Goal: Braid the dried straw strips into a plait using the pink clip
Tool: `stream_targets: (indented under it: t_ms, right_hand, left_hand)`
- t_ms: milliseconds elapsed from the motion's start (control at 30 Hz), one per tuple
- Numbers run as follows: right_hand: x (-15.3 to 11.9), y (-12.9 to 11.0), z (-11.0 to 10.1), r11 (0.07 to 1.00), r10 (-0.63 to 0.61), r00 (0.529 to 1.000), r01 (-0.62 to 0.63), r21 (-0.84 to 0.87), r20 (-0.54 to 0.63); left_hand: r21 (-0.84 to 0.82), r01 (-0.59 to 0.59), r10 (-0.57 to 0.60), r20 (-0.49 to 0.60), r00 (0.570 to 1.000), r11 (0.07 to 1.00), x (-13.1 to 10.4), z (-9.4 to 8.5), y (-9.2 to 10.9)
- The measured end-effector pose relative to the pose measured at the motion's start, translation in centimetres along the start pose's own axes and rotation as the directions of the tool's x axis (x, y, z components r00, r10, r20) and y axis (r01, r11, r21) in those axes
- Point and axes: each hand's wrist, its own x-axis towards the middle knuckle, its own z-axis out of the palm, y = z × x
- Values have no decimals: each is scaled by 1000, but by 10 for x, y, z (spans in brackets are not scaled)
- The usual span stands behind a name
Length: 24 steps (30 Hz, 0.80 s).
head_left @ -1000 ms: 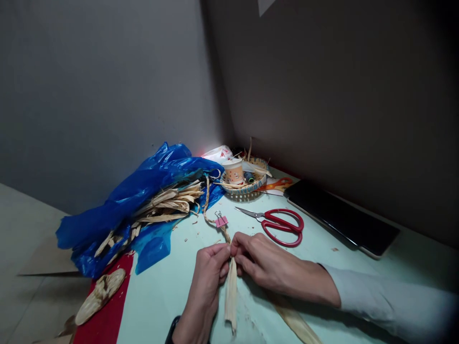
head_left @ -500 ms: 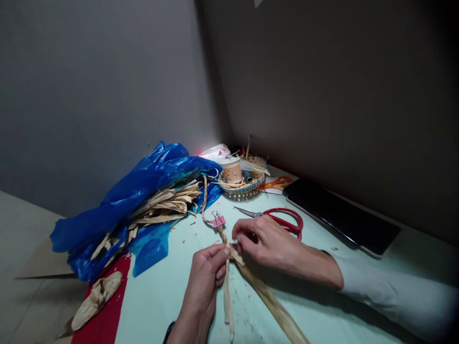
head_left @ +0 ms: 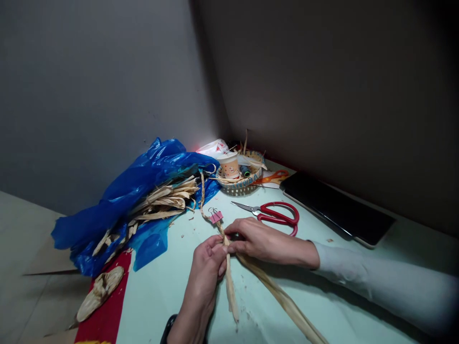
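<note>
A thin braid of pale dried strips [head_left: 202, 191] runs from the blue bag down to a pink binder clip [head_left: 216, 217]. Just below the clip, my left hand [head_left: 208, 263] pinches the strips where the braid divides. The fingertips of my right hand [head_left: 251, 239] close on the same spot from the right, touching the left fingertips. One short strip [head_left: 231, 291] hangs down between my hands, and a long, wide strip [head_left: 283, 301] trails to the lower right under my right hand. Red-handled scissors [head_left: 278, 215] lie behind my right hand.
A blue plastic bag [head_left: 125, 177] with dried husks [head_left: 168, 198] lies at left. At the back stands a woven basket [head_left: 239, 187] with a paper cup [head_left: 229, 166] and thread spool. Orange scissors [head_left: 274, 177] and a black tablet [head_left: 337, 208] lie right; a small woven slipper [head_left: 100, 294] lies on red cloth.
My right hand has moved left and its fingers have closed on the strips beside my left fingertips. More of the red scissors shows. The view has shifted slightly.
</note>
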Motion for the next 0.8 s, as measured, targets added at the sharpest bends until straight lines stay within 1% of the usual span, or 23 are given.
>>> stream_targets:
  t_ms: [133, 233, 367, 467, 600, 733, 800]
  right_hand:
    - [-4, -3, 2, 997, -11, 998, 6, -75, -62]
    - [-4, -7, 2, 991, 15, 999, -20, -131, -42]
    - [-4, -10, -1, 989, 33, 999, -36, -141, -23]
    - [-6, -10, -1, 992, 31, 1000, -30, -124, 1]
    - [-7, -7, 2, 994, 75, 997, -74, -77, 12]
    - [0, -2, 7, 999, 16, 1000, -16, 44, -1]
    - [4, 1, 9, 994, 9, 1000, -10, 112, 4]
  left_hand:
    - [86, -15, 19, -49, 999, 996, -1, -1, 2]
    - [173, -4, 15, -59, 998, 985, -1, -1, 5]
    - [249, 3, 11, -53, 999, 968, -2, 0, 9]
    - [325, -15, 39, -69, 997, 945, -2, 1, 8]
    - [415, -94, 142, -86, 986, 905, -2, 1, 5]
    - [466, -134, 192, -79, 978, 875, -5, 4, 4]
    - [484, -151, 217, -83, 973, 862, -7, 7, 4]
